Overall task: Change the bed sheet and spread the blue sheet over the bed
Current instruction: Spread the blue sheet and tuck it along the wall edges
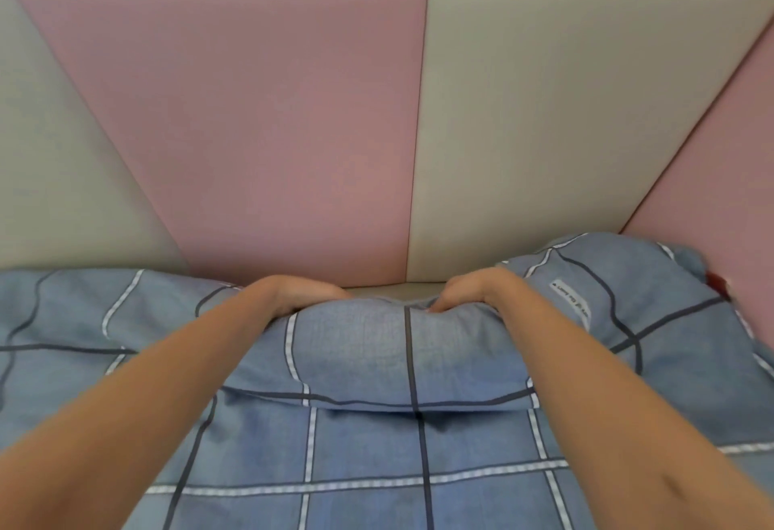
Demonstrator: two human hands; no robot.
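Bent over a bed (393, 290) set against the pink wall panel (268, 131), reaching toward the panel's foot. Grasping the blue sheet (377, 466), checked in dark and white lines, at a thick rolled fold (368, 345) bunched up just below the panel's lower edge.

With the left hand (301, 293) under the panel's lower middle, fingers bent down over the far side of the fold and hidden behind it, clasping the roll. With the right hand (465, 291) below the panel's lower right corner, fingers curled in and pinching a pucker of the same cloth beside a dark line. Between the two, at the very foot of the panel, a narrow pale strip of the bed uncovered.

On the near side of the fold, farther from the panel, lying flat and fairly smooth down to the lower edge of view. Left of the panel's foot, rumpled into soft waves against a pale wall panel (63, 152).

Right of the pink panel, heaped into a higher mound (628, 299) against a second pale panel (544, 131), with a white printed label (571, 299) on its slope, lettering too small to read. Farthest right of the pink panel, past the mound, a small dark red thing (716, 280) peeking out, impossible to identify, at the foot of another pink panel (720, 177).
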